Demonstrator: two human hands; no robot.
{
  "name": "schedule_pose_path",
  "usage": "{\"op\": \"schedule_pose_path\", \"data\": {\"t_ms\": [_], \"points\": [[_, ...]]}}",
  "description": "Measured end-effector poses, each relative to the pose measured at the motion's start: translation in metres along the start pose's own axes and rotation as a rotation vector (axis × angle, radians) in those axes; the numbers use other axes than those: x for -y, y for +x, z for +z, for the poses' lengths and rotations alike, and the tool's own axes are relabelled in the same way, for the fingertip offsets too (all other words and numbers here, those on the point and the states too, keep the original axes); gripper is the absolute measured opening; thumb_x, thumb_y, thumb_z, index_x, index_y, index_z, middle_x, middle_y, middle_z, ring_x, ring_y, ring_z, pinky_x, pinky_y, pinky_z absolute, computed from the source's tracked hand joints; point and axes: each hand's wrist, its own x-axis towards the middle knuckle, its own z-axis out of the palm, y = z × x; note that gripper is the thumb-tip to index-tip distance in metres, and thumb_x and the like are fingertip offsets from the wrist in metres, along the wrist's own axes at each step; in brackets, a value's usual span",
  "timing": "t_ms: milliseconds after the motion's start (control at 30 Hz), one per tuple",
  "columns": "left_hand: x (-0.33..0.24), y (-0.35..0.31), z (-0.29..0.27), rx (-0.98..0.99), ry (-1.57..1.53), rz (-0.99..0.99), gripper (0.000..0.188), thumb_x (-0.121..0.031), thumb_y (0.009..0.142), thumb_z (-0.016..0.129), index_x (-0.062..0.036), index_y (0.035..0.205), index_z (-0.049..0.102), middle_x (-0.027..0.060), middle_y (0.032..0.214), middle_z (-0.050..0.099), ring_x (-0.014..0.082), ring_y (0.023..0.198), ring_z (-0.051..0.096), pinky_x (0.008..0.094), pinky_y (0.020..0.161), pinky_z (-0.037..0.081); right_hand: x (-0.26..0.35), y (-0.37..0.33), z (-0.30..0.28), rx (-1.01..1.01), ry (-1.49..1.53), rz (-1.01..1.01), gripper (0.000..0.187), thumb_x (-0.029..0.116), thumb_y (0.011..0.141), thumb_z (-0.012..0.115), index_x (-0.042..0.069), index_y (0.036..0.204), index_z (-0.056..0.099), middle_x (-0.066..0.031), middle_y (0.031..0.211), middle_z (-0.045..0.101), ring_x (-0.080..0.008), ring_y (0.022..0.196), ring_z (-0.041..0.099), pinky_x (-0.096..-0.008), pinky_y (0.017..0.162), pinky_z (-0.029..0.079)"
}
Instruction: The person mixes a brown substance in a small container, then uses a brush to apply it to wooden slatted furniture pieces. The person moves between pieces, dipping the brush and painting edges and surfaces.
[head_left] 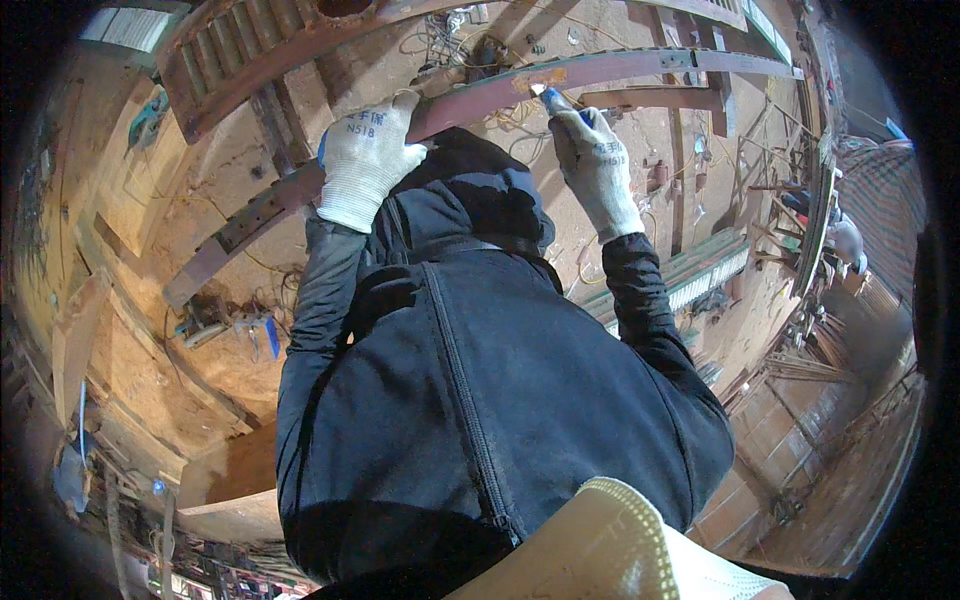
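Note:
A long reddish-brown steel beam runs across in front of me, from the lower left to the upper right. My left hand, in a pale knit work glove, is closed over the beam left of the middle; its fingertips are hidden behind the glove's back. My right hand, gloved alike with blue fingertips, is pinched near the beam's lower edge. Between its fingers shows a small white piece that looks like chalk. An orange-brown patch marks the beam just above it.
A slotted rusty steel frame stands at the far left. Cables and a dark tool cluster lie beyond the beam. Ribbed metal strips are at the right. Brown sheets lie left, with a blue piece near them.

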Motion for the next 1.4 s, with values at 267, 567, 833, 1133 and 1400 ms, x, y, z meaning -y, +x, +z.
{"op": "schedule_pose_path", "data": {"t_ms": [267, 567, 833, 1133, 1400], "points": [[-0.002, -0.002, -0.003, -0.033, -0.007, 0.014, 0.056, -0.042, 0.073, 0.077, -0.0138, 0.117, 0.058, 0.0096, 0.094, 0.070, 0.0293, 0.087, 0.070, 0.0435, 0.074, 0.055, -0.009, 0.005, -0.004, -0.021, -0.019, -0.012, 0.031, 0.012, 0.090, 0.065, 0.021, 0.119, 0.067, -0.0102, 0.080, 0.058, -0.0291, 0.070, 0.061, -0.0399, 0.061, 0.050], [0.009, -0.002, 0.013, -0.160, -0.011, 0.080, 0.062, -0.044, 0.069, 0.076, -0.0154, 0.122, 0.060, 0.0142, 0.085, 0.070, 0.0316, 0.078, 0.070, 0.0440, 0.071, 0.055, -0.024, 0.000, -0.012, 0.026, -0.016, 0.044, 0.028, 0.011, 0.091, 0.062, 0.019, 0.117, 0.067, -0.0102, 0.081, 0.058, -0.0291, 0.075, 0.062, -0.0397, 0.064, 0.050], [0.014, -0.002, 0.021, -0.180, 0.004, 0.074, 0.063, -0.043, 0.069, 0.078, -0.0138, 0.121, 0.059, 0.0111, 0.089, 0.071, 0.0318, 0.075, 0.069, 0.0439, 0.071, 0.054, -0.065, 0.029, -0.026, -0.347, 0.534, 0.253, 0.034, 0.010, 0.100, 0.056, 0.000, 0.132, 0.059, -0.0094, 0.125, 0.066, -0.0146, 0.116, 0.058, -0.0289, 0.103, 0.044], [0.009, 0.001, 0.010, -0.064, 0.107, 0.074, 0.065, -0.040, 0.068, 0.076, -0.0141, 0.126, 0.060, 0.0125, 0.086, 0.071, 0.0306, 0.076, 0.069, 0.0441, 0.069, 0.055, -0.115, 0.109, 0.019, -0.548, 0.513, 0.114, 0.030, 0.013, 0.099, 0.057, 0.006, 0.127, 0.062, -0.0053, 0.099, 0.070, -0.0105, 0.084, 0.064, -0.0293, 0.077, 0.053], [-0.005, 0.006, 0.006, -0.004, 0.101, -0.021, 0.063, -0.040, 0.067, 0.079, -0.0121, 0.122, 0.066, 0.0164, 0.091, 0.072, 0.0336, 0.084, 0.069, 0.0452, 0.077, 0.055, -0.185, 0.118, 0.010, -0.605, 0.293, 0.150, 0.017, 0.018, 0.100, 0.057, 0.008, 0.113, 0.064, -0.0001, 0.082, 0.066, -0.0082, 0.073, 0.060, -0.0255, 0.064, 0.050]]}}
